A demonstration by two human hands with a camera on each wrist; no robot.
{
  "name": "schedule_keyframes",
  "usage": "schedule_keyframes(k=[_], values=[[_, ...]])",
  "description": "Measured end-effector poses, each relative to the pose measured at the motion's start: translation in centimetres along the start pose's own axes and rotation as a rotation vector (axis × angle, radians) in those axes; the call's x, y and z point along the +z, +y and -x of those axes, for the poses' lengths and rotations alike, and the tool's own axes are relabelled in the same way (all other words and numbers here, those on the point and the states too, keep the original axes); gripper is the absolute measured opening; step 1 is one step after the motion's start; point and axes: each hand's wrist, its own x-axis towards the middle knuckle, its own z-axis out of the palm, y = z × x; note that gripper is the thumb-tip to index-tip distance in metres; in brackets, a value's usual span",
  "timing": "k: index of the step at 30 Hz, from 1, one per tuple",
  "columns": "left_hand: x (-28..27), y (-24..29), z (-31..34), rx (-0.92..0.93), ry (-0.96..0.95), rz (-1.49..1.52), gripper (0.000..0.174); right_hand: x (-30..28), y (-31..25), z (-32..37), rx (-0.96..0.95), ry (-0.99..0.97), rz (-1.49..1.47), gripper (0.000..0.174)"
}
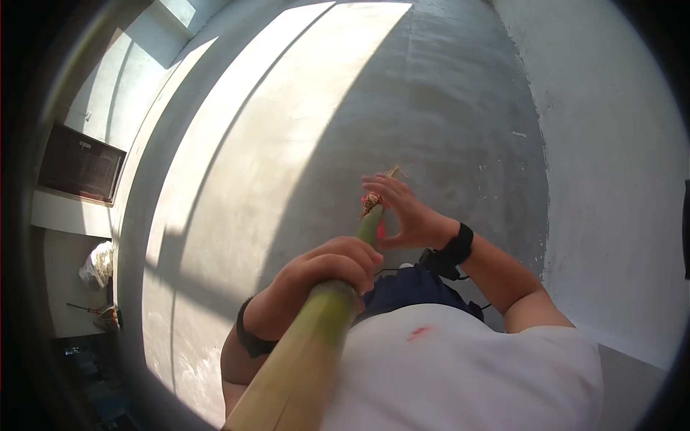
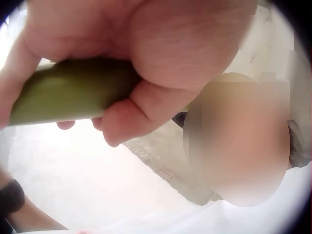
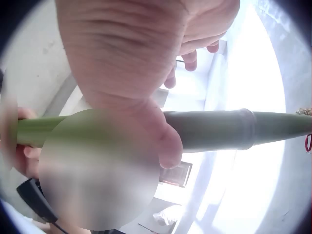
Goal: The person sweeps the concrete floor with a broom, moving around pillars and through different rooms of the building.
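Note:
A long green bamboo pole point(image 1: 295, 359) runs from the bottom of the head view away from the body, paler at its near end. My left hand point(image 1: 323, 269) grips it just beyond a node; the left wrist view shows fingers and thumb curled round the green bamboo point(image 2: 73, 92). Farther along, my right hand point(image 1: 406, 215) is beside the narrow end, its fingers held out straight. Its thumb point(image 3: 170, 146) lies across the pole in the right wrist view. Rough brownish binding point(image 1: 372, 201) and a red cord point(image 3: 308, 142) show at the tip.
Grey concrete floor point(image 1: 431, 108) spreads ahead, with sunlit bands on the left. A pale wall point(image 1: 611, 144) rises at right. Along the left side are a dark door-like panel point(image 1: 83, 164), a white bag point(image 1: 98, 264) and a broom-like tool point(image 1: 108, 316). Both wrists wear black straps.

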Motion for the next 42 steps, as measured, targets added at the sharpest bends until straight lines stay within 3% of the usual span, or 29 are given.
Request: schedule_keyframes(k=[1, 3, 6, 8, 10, 13, 15, 16, 20, 22, 24, 27, 29, 30, 33, 36, 37, 39, 42], values=[[-0.4, 1.0, 1.2, 0.044, -0.079, -0.014, 0.021, 2.2, -0.3, -0.9, -0.046, -0.011, 0.009, 0.088], [-1.9, 3.4, 3.2, 0.012, -0.183, 0.064, 0.022, 5.7, -2.3, -2.1, -0.057, -0.044, -0.091, 0.059], [-4.3, 5.9, 5.4, -0.044, -0.257, 0.104, 0.021, 7.6, -4.8, -4.1, 0.132, -0.578, -0.226, 0.034], [-5.3, 6.2, 6.4, -0.036, -0.284, 0.058, 0.021, 9.1, -5.7, -4.0, 0.076, -0.418, -0.204, 0.025], [-5.6, 5.5, 8.4, -0.002, -0.073, 0.076, 0.020, 9.9, -6.6, -4.3, 0.084, -0.319, -0.181, 0.020], [-6.3, 5.1, 8.7, 0.039, -0.080, 0.078, 0.024, 8.8, -7.3, -3.4, 0.178, -0.257, -0.136, 0.019], [-7.9, 4.3, 8.7, 0.024, -0.226, 0.189, 0.035, 7.5, -7.1, -2.3, 0.219, -0.242, -0.086, 0.018], [-8.0, 3.9, 8.5, 0.035, -0.245, 0.241, 0.042, 6.6, -6.7, -1.6, 0.245, -0.196, -0.030, 0.016], [-5.1, 1.9, 6.7, 0.240, 0.007, 0.464, 0.052, 3.1, -3.4, 1.7, 0.330, 0.033, 0.149, 0.013], [-4.5, 1.2, 4.1, 0.269, -0.038, 0.519, 0.055, 1.4, -0.9, 4.1, 0.348, 0.211, 0.169, 0.014], [-4.5, 0.0, 0.6, 0.224, -0.183, 0.491, 0.061, -0.3, 2.1, 6.6, 0.425, 0.305, 0.192, 0.016], [-1.2, -2.7, -4.7, 0.150, -0.234, 0.574, 0.090, -3.1, 7.8, 11.1, 0.421, 0.513, 0.250, 0.018], [0.7, -3.5, -8.8, -0.070, -0.204, 0.657, 0.096, -4.8, 11.8, 14.2, 0.412, 0.607, 0.292, 0.019], [1.9, -4.2, -10.3, -0.193, -0.152, 0.631, 0.096, -5.8, 13.9, 16.0, 0.424, 0.616, 0.314, 0.020], [4.3, -8.0, -15.3, -0.412, -0.113, 0.592, 0.072, -8.9, 19.2, 20.4, 0.515, 0.651, 0.396, 0.019], [6.8, -11.9, -19.4, -0.543, -0.106, 0.587, 0.032, -10.5, 24.1, 23.9, 0.613, 0.748, 0.494, 0.017], [7.5, -13.8, -20.1, -0.512, -0.126, 0.585, 0.026, -11.0, 25.7, 25.1, 0.654, 0.762, 0.529, 0.015], [9.0, -17.4, -20.8, -0.433, -0.156, 0.580, 0.030, -11.5, 28.5, 27.0, 0.727, 0.750, 0.569, 0.015], [11.5, -18.2, -21.1, -0.535, -0.057, 0.539, 0.041, -10.7, 30.8, 28.5, 0.811, 0.671, 0.511, 0.018]])
